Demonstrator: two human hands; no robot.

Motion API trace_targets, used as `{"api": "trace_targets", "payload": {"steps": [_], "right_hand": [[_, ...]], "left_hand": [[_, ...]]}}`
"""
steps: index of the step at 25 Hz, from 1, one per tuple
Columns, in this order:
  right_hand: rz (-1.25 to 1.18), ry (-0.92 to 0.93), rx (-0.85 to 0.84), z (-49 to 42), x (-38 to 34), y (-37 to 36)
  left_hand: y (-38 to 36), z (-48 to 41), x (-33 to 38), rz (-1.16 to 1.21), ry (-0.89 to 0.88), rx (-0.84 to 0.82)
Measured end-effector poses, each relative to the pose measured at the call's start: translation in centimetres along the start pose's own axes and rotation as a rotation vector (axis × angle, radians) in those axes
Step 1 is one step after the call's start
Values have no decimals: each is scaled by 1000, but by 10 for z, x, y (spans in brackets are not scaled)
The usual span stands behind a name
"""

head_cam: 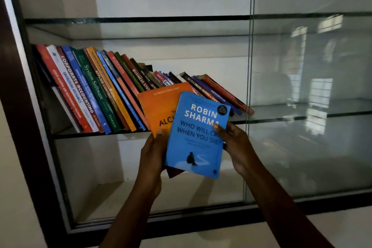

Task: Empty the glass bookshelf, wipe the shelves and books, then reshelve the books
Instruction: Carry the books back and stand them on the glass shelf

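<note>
A blue book [196,143] lies on top of an orange book [159,106], and a dark red one peeks out beneath them. My left hand [153,153] grips the stack's left edge, thumb on the orange cover. My right hand [234,141] grips the blue book's right edge, thumb on its cover. I hold the stack in front of the middle glass shelf [271,116]. A row of several books [96,90] leans to the left on that shelf, and more books [217,90] lean behind the stack.
The top glass shelf [141,20] holds nothing, and the white cabinet floor [181,191] below is bare. A sliding glass door [310,86] covers the right half, its edge just right of my hands. The dark wooden frame [18,106] runs down the left.
</note>
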State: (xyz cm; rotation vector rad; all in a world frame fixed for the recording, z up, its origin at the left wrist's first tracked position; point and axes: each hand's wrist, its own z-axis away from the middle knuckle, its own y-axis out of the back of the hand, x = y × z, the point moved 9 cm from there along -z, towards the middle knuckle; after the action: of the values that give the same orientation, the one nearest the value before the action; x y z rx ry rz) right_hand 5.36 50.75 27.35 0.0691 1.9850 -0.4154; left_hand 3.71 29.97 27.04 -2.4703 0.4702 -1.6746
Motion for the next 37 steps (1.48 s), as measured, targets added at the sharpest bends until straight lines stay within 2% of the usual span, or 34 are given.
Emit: {"api": "trace_targets", "payload": {"steps": [3, 8, 11, 16, 19, 22, 25, 27, 30, 35, 37], "right_hand": [[-79, 11, 17, 2, -7, 17], [-72, 14, 9, 16, -20, 45], [-31, 78, 26, 21, -36, 60], [-7, 182, 148, 22, -71, 89], [5, 221, 220, 22, -91, 110], [32, 244, 290, 26, -101, 129], [45, 253, 320, 32, -105, 148], [61, 249, 328, 36, -104, 158], [86, 242, 326, 40, -102, 165], [32, 246, 335, 35, -104, 168], [47, 247, 331, 33, -107, 167]], "left_hand": [[13, -5, -4, 72, 40, 40], [10, -12, 11, 87, -22, 4], [-19, -30, 40, 109, -114, -42], [-91, -85, 84, 112, -269, -72], [-131, -118, 76, -38, -229, -1], [-148, -129, 59, -145, -181, 147], [-154, -115, 52, -224, -246, 229], [-151, -101, 38, -207, -295, 266], [-132, -92, 8, -138, -202, 334], [-158, -111, 24, -144, -193, 255], [-179, -123, 22, -89, -111, 215]]}}
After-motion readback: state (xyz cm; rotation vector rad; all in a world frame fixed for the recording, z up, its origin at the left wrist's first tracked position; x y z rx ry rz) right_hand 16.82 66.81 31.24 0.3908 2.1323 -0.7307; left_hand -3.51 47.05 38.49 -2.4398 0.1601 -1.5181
